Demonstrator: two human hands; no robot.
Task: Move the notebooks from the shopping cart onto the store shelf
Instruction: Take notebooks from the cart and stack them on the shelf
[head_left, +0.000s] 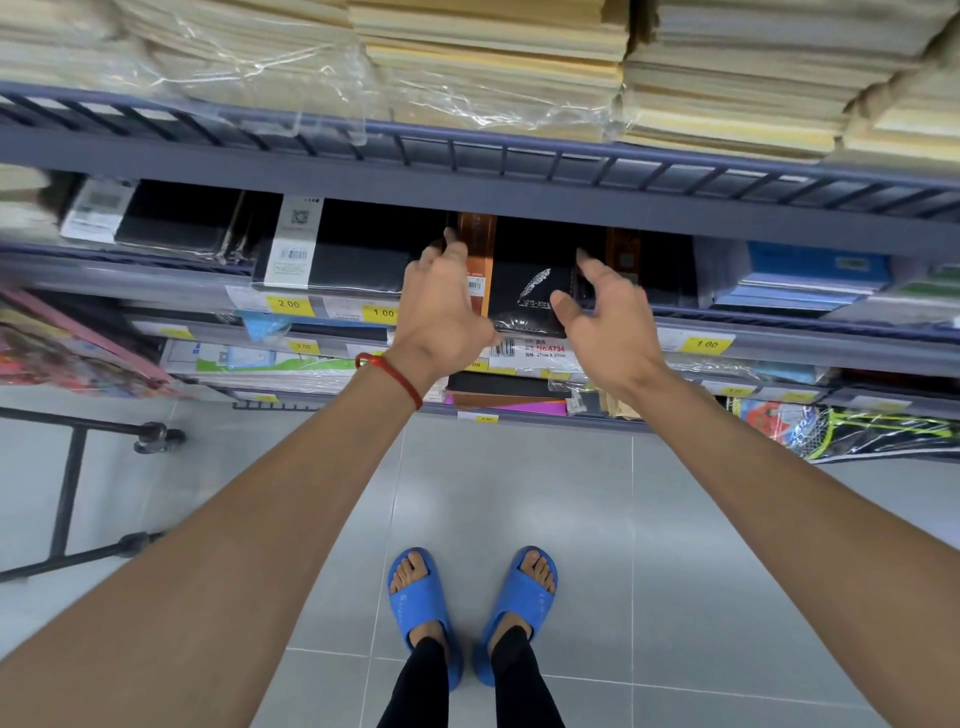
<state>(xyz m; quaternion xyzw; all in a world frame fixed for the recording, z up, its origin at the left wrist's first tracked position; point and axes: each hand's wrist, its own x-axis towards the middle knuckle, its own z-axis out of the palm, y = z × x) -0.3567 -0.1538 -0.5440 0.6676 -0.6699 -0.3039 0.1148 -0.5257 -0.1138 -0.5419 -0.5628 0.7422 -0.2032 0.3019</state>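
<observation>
Both hands are being held out toward the store shelf, with a black notebook lying between them. The left hand is being kept open, its fingers spread apart and stretched over the notebook's left edge, where an orange-brown band is running along the cover; whether the fingertips are being pressed on it cannot be told. The right hand is likewise being kept open, fingers loosely apart and thumb out, just beside the notebook's right edge, and nothing is being gripped by it. The notebook, marked with a pale feather, is lying flat on the shelf's middle tier, among other dark notebooks to the left and right. Yellow price tags are being shown along the shelf rails. A red bracelet is being worn on the left wrist. Stacks of pale paper are being stored on the far upper tier. At the near left, part of the shopping cart, its black frame and wheels, is being seen on the grey tiled floor.
</observation>
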